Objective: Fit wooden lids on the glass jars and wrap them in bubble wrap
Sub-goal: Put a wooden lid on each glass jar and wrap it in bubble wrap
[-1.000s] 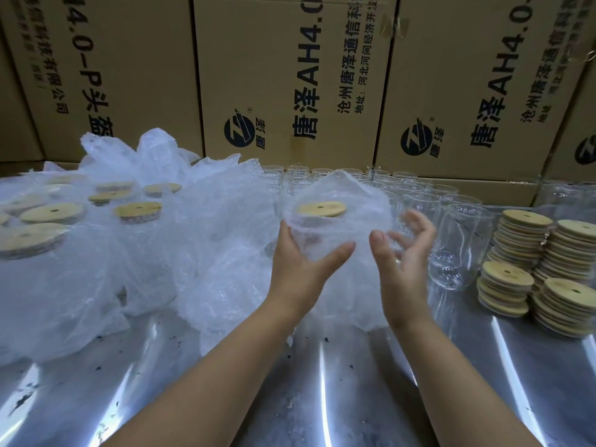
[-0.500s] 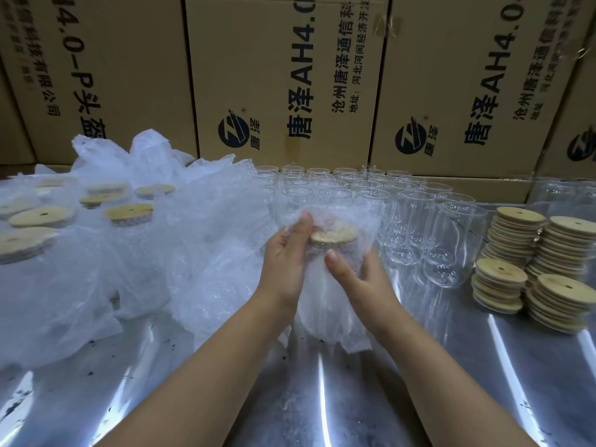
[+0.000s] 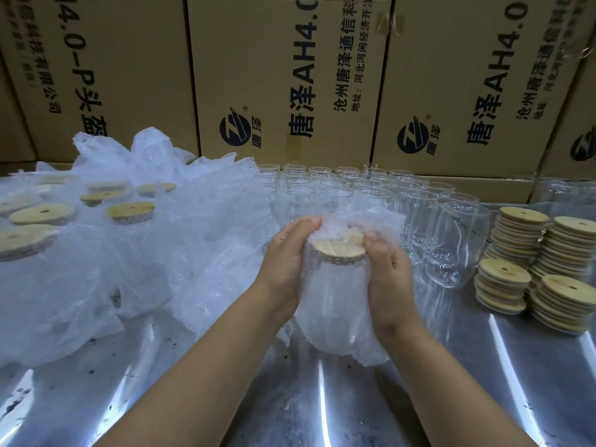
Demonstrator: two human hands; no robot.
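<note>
A glass jar in bubble wrap (image 3: 335, 304) stands on the metal table (image 3: 322, 408) at the middle, its round wooden lid (image 3: 337, 248) showing at the top. My left hand (image 3: 287, 262) grips the wrapped jar from the left, fingers curled over the wrap at the rim. On the jar's right side my right hand (image 3: 385, 272) grips it, thumb pressing the wrap beside the lid. Loose wrap bunches up behind the lid.
Several bare glass jars (image 3: 451, 240) stand in rows behind and to the right. Stacks of wooden lids (image 3: 535, 262) sit at the right. Wrapped, lidded jars (image 3: 129, 217) and a heap of bubble wrap (image 3: 206, 240) fill the left. Cardboard boxes (image 3: 290, 79) form a wall behind.
Both hands have gone from open under the raised wrap to closing around the jar's top. The wrap has been gathered down onto the lid, and the jar sits lower and nearer.
</note>
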